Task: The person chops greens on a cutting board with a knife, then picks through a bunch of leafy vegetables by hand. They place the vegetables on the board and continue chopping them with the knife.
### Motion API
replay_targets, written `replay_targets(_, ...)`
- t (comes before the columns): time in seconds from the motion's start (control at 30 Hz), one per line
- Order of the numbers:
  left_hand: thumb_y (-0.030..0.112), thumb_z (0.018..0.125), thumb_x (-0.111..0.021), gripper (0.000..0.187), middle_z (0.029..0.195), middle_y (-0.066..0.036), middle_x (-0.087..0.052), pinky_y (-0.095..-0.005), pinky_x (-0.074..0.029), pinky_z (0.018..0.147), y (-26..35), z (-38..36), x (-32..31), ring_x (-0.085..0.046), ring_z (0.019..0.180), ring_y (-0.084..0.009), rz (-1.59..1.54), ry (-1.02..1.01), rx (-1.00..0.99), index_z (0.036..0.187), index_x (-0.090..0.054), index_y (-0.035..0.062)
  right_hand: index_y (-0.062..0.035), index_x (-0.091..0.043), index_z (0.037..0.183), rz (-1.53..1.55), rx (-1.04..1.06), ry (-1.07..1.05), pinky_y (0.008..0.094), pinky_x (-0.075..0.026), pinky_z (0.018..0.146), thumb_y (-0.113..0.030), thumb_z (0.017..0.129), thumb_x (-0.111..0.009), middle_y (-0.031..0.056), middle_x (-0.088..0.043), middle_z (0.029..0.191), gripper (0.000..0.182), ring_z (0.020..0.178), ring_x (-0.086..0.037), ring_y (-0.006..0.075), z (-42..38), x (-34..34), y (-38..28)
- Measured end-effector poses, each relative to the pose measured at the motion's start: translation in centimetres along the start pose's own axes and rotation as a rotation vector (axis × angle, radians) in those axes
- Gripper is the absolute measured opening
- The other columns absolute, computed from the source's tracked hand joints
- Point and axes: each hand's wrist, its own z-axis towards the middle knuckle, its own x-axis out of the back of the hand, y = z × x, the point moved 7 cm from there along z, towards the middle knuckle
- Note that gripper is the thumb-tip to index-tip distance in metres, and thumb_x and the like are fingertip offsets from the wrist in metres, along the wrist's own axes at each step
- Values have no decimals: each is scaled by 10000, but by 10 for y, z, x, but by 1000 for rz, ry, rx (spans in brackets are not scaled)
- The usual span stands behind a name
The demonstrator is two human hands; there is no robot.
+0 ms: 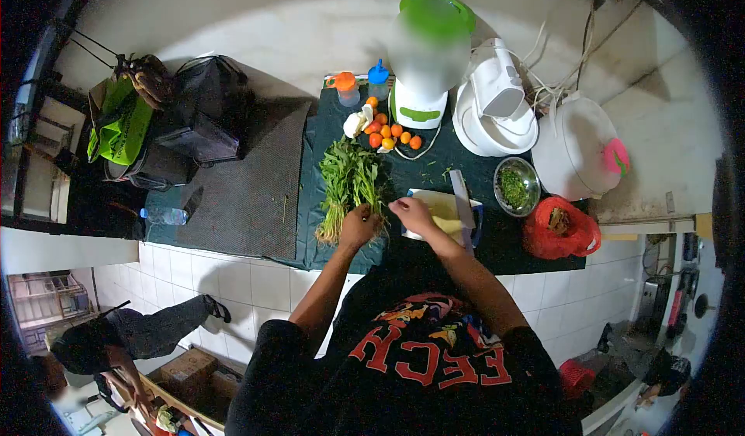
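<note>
A bunch of leafy greens (341, 173) with pale stems and roots lies on the dark green table cover. My left hand (360, 227) is at the root end on its right side, fingers curled around some stems. My right hand (414, 216) is just to the right, over the left edge of a cutting board (419, 195). Its fingertips are pinched together; whatever is between them is too small to make out. A knife (461, 195) with a broad blade lies across the board, beside a pale yellow piece (448, 224) partly covered by my right forearm.
Behind the greens are small tomatoes (386, 132), garlic (358, 123), two squeeze bottles (378, 79) and a green-and-white appliance (420, 106). To the right stand a metal bowl of chopped greens (515, 186), a red plastic bag (547, 238), a stand mixer (497, 86) and a white bucket (574, 145).
</note>
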Motion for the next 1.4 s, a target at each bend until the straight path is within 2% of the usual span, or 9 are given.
replay_targets(0.3, 251, 892, -667, 253, 885, -192, -727, -429, -521, 713, 22, -12, 13, -701, 761, -367, 20, -109, -13, 1074, -740, 93, 11, -719, 946, 346, -73, -63, 352, -480, 609, -411, 920, -698, 65, -686, 748, 423, 651, -625, 160, 14, -36, -22)
replay_targets(0.4, 268, 917, -662, 287, 976, -207, -714, -417, -527, 734, 31, -7, 7, -702, 811, -342, 33, -235, -101, 1134, -725, 90, 14, -712, 921, 441, -174, -158, 351, -459, 568, -352, 917, -700, 56, -668, 706, 366, 616, -603, 143, 1, -22, -32)
replay_targets(0.47, 309, 945, -650, 373, 1096, -208, -696, -413, -536, 768, 40, -4, -1, -707, 900, -290, 49, -251, -400, 1213, -682, 53, 7, -713, 924, 351, -154, -79, 342, -448, 556, -325, 918, -691, 52, -659, 698, 332, 610, -591, 132, 17, -30, 3)
replay_targets(0.67, 274, 964, -667, 425, 1104, -182, -708, -344, -561, 744, -9, 28, -4, -695, 905, -233, -258, -172, -70, 1282, -607, -3, -27, -717, 967, 445, -220, -97, 299, -417, 532, -244, 917, -668, 28, -615, 679, 228, 590, -548, 102, 17, -29, 23)
replay_targets(0.73, 262, 900, -735, 483, 1023, -159, -731, -354, -566, 739, -5, 28, 2, -708, 845, -235, -283, -101, 169, 1277, -589, -3, -14, -741, 1021, 457, -229, -143, 361, -520, 678, -300, 854, -699, 84, -719, 801, 334, 721, -664, 188, 17, -37, 27)
replay_targets(0.93, 233, 768, -802, 570, 963, -180, -736, -409, -563, 762, -38, 37, -14, -720, 845, -301, -13, 53, 191, 1269, -592, 60, -47, -704, 1099, 466, -327, -195, 284, -475, 600, -267, 930, -681, 45, -676, 859, 278, 706, -606, 114, 13, -42, 31)
replay_targets(1.23, 187, 799, -751, 557, 883, -174, -721, -437, -554, 709, -8, 29, -4, -697, 773, -347, -45, 4, -9, 1296, -525, 78, -15, -685, 1042, 560, -343, -201, 295, -452, 542, -266, 925, -680, 31, -645, 795, 277, 632, -581, 120, 10, -51, 28)
replay_targets(1.3, 171, 820, -732, 523, 996, -204, -697, -467, -541, 766, 1, 22, -3, -671, 885, -385, -51, -29, 41, 1292, -524, 81, -11, -675, 1035, 497, -310, -176, 296, -451, 525, -245, 929, -673, 27, -635, 782, 257, 617, -586, 127, 12, -47, 23)
replay_targets(1.4, 151, 828, -691, 539, 1405, -216, -487, -465, -419, 1035, 30, 13, 4, -438, 1327, -385, 525, 41, -155, 1331, -518, 63, -21, -657, 1001, 571, -388, -205, 302, -461, 508, -162, 943, -628, 30, -610, 740, 156, 602, -602, 148, 9, -51, 18)
